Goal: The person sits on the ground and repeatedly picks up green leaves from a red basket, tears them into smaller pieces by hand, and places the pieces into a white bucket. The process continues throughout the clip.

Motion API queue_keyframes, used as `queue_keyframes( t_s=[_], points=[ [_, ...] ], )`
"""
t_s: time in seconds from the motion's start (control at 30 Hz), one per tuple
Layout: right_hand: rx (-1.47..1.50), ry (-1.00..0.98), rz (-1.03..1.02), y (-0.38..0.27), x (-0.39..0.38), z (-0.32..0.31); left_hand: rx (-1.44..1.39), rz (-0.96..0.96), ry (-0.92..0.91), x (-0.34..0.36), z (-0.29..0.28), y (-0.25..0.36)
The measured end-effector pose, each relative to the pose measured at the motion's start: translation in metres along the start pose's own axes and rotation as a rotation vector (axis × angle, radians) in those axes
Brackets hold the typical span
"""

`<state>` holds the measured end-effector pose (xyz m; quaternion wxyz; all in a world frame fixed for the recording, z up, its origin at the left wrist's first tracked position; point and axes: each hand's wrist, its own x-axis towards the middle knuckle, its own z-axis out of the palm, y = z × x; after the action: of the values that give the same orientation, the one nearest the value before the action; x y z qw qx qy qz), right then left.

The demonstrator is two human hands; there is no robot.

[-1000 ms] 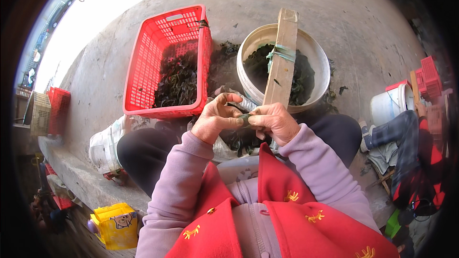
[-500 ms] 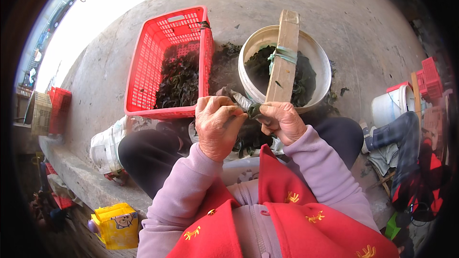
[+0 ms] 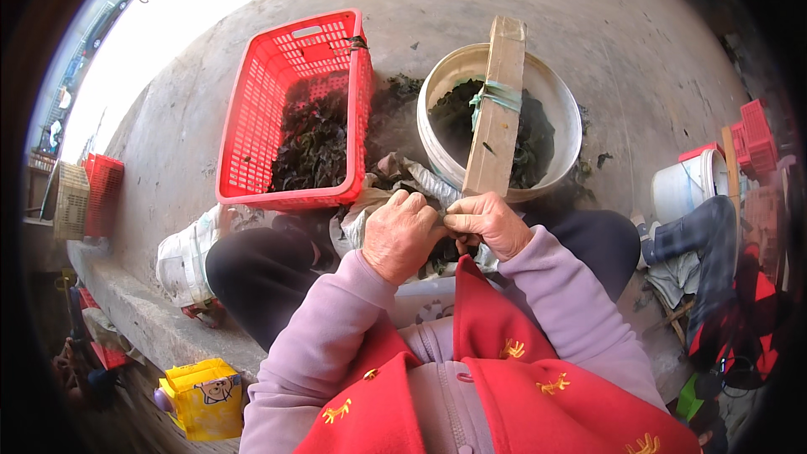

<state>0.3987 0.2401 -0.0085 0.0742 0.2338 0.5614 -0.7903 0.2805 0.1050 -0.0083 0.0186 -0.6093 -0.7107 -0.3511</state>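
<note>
My left hand (image 3: 398, 235) and my right hand (image 3: 490, 224) meet in front of my lap, knuckles up, thumbs and fingertips pinched together. Their fingers almost wholly cover the dark green piece of seaweed between them. Beneath the hands, more dark seaweed (image 3: 439, 265) and a crumpled pale sack (image 3: 357, 220) lie between my knees. Beyond my left hand stands a red plastic basket (image 3: 361, 130) partly filled with dark leafy seaweed (image 3: 313, 139). Past my right hand is a round white bucket (image 3: 426, 126) with seaweed (image 3: 531, 139) in it.
A wooden plank (image 3: 496, 134) tied with pale green strip lies across the bucket. A white sack (image 3: 187, 259) rests left of my knee, and a yellow bag (image 3: 202, 399) sits lower left. Rightward are another white bucket (image 3: 679, 192) and a person's leg (image 3: 702, 231).
Both hands have come down toward my lap and drawn closer together. The dark green piece that showed between my fingertips is now hidden. More of the pale sack shows.
</note>
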Motion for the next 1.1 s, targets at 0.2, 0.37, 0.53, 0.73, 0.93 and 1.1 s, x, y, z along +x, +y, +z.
queue_keyframes(
  t_s=[0.2, 0.37, 0.53, 0.73, 0.93, 1.1],
  points=[
    [0.199, -0.117, 0.038, 0.001, -0.001, 0.001, -0.136, 0.127, -0.168, 0.000, -0.008, -0.014],
    [0.077, -0.101, -0.042, -0.004, -0.006, 0.000, -0.971, -0.672, -0.407, -0.005, -0.014, -0.014],
    [-0.313, -0.055, -0.172, -0.012, -0.013, 0.001, -1.547, -1.151, -0.415, -0.007, -0.021, -0.014],
    [-0.472, 0.115, -0.519, -0.011, -0.013, 0.009, -1.480, -1.091, -0.166, -0.003, -0.018, -0.006],
    [-0.234, 0.046, -0.271, -0.002, -0.004, 0.008, -1.339, -1.105, -0.207, -0.004, -0.010, -0.002],
    [-1.153, 0.458, -0.949, 0.005, 0.003, 0.014, -1.676, -1.223, -0.228, -0.006, -0.006, -0.009]
  ],
)
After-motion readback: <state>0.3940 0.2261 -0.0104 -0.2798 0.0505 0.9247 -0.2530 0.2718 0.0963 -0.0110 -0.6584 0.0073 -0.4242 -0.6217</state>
